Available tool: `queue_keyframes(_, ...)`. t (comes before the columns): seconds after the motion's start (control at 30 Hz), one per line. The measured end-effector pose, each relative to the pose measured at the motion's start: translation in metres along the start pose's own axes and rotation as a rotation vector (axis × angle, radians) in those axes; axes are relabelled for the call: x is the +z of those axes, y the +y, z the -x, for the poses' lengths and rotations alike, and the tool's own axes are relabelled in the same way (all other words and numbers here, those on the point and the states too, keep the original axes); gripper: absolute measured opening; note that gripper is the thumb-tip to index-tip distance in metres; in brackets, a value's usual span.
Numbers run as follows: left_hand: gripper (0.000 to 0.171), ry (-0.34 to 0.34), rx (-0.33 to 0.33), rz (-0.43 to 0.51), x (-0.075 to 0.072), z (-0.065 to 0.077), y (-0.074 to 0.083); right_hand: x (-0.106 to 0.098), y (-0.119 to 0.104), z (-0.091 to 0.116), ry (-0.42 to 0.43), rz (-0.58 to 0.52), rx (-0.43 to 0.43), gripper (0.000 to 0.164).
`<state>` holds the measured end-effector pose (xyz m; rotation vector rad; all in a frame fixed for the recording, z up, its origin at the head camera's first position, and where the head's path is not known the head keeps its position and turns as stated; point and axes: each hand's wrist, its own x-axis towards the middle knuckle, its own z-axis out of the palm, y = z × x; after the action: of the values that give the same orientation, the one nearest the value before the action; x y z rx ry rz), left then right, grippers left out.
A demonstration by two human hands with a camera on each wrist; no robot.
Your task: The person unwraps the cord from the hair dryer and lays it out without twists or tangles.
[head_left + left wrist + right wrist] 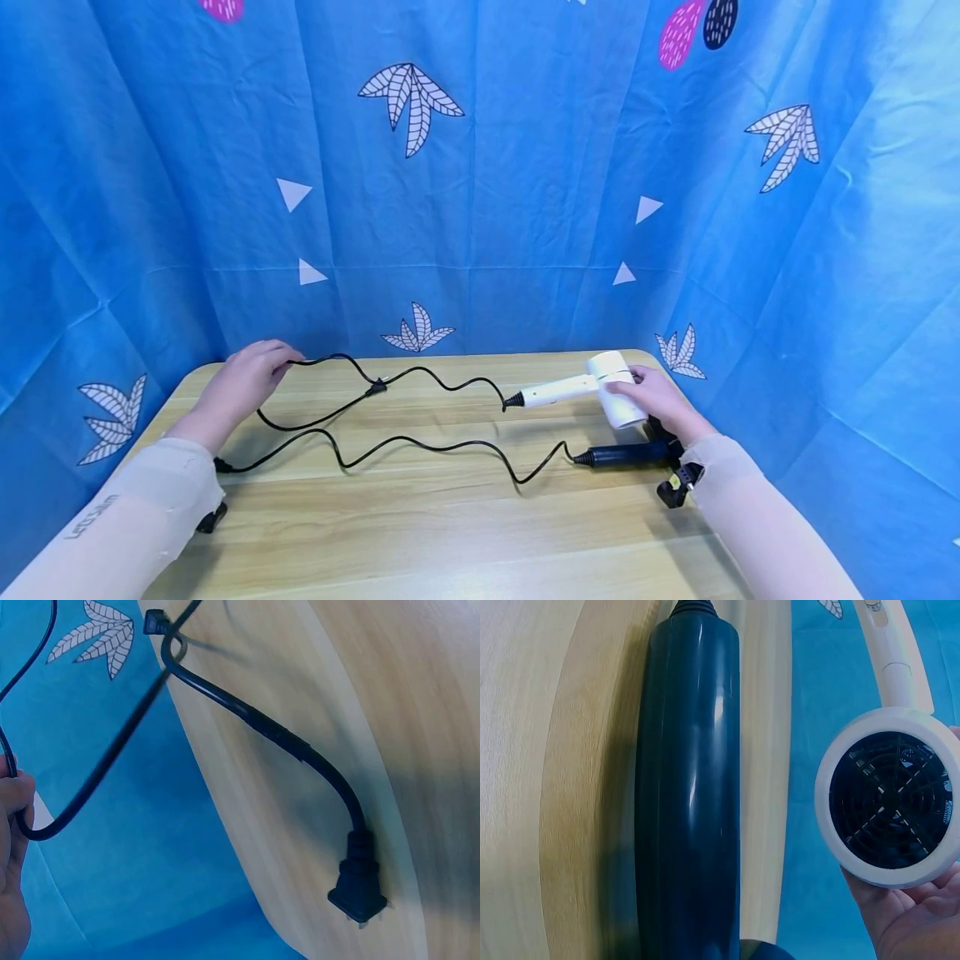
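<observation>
At the far right of the table, my right hand (663, 398) grips a white hair dryer (558, 390) by its barrel, the handle pointing left. In the right wrist view the round black grille (891, 799) of this dryer faces the camera. My left hand (247, 379), at the far left, pinches the black cord (112, 750) of the white dryer, which bends in a loop there. The plug (377, 387) of that cord is near the back middle. A dark blue hair dryer (626, 456) lies nearer me, its head partly hidden behind my right hand and wrist.
The dark dryer's wavy cord (442, 448) crosses the wooden table (420, 533) to a black plug (358, 892) by my left wrist. A blue patterned curtain (480, 208) hangs behind the table and at both sides.
</observation>
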<state>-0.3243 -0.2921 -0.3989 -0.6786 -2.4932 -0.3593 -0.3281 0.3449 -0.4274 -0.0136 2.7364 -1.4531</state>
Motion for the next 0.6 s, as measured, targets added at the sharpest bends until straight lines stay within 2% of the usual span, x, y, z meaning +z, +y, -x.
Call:
queue_keyframes(0.37,0.017,-0.031,-0.129,-0.012,-0.003,0.013,-0.017,-0.01,0.001,0.003,0.032,0.03,0.025,0.066)
queue_keyframes(0.6,0.016,-0.007,-0.146,-0.024,-0.007,0.02,-0.025,-0.015,0.007,0.001,0.04,0.063,0.034,0.069)
